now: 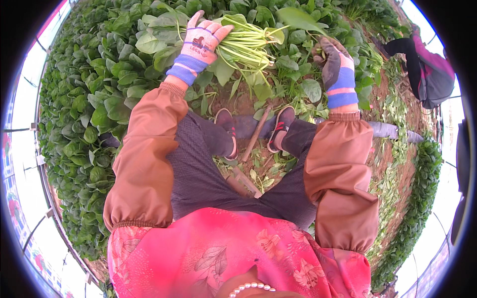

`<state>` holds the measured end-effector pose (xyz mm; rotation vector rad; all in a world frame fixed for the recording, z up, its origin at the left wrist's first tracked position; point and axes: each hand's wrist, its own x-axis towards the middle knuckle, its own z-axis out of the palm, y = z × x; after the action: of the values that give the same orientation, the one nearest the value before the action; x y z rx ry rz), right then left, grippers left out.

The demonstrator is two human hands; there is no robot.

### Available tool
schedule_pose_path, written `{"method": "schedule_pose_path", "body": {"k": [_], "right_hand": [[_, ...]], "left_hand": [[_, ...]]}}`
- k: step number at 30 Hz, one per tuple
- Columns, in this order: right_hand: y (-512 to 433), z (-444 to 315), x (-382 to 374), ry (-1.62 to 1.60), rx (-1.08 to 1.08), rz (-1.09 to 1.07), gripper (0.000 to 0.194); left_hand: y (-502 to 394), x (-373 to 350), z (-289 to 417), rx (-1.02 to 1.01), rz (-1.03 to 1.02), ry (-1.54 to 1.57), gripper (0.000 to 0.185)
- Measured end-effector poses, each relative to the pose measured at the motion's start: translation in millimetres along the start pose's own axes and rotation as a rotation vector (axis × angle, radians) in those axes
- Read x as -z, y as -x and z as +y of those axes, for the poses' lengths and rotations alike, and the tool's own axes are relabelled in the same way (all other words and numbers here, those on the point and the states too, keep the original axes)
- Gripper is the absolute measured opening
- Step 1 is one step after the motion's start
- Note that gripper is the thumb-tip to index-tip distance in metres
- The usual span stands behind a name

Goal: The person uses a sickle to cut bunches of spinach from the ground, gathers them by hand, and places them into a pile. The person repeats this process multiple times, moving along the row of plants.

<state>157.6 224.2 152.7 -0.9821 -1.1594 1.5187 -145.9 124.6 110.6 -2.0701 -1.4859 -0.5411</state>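
Note:
My left hand (203, 43), in a pink and blue knit work glove, grips a bunch of leafy greens that look like spinach (244, 43). The pale stems point right and the broad leaves spread out left of the hand. My right hand (333, 61), in a matching glove with a dark soiled palm, is raised to the right of the bunch, apart from it. Its fingers are curled round the stem of a single blurred green leaf (302, 18). Dense leafy plants (85, 85) grow beneath and beside both hands.
Between my shoes lies a wooden handle (257, 132) on the soil, across a dark hose or plastic strip (244, 126). A small wooden piece (248, 182) is between my legs. Loose leaves litter the ground. Another person (428, 70) is at the upper right.

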Motion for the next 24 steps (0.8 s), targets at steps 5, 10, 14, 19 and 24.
{"method": "schedule_pose_path", "body": {"k": [5, 10, 14, 19, 24], "right_hand": [[-23, 19, 5, 1.231, 0.399, 0.141, 0.069], [-8, 29, -18, 1.078, 0.978, -0.539, 0.09], [2, 43, -18, 1.278, 0.859, -0.609, 0.067], [-13, 68, 0, 1.412, 0.303, -0.671, 0.05], [-20, 69, 28, 0.663, 0.099, -0.633, 0.029]], "left_hand": [[-6, -5, 5, -0.016, -0.057, 0.016, 0.052], [-11, -8, 19, -0.115, -0.081, 0.045, 0.054], [-6, -4, 36, -0.183, -0.117, 0.085, 0.033], [-4, -10, 38, -0.23, -0.141, 0.138, 0.034], [17, -21, 25, -0.15, -0.151, 0.063, 0.037]]}}
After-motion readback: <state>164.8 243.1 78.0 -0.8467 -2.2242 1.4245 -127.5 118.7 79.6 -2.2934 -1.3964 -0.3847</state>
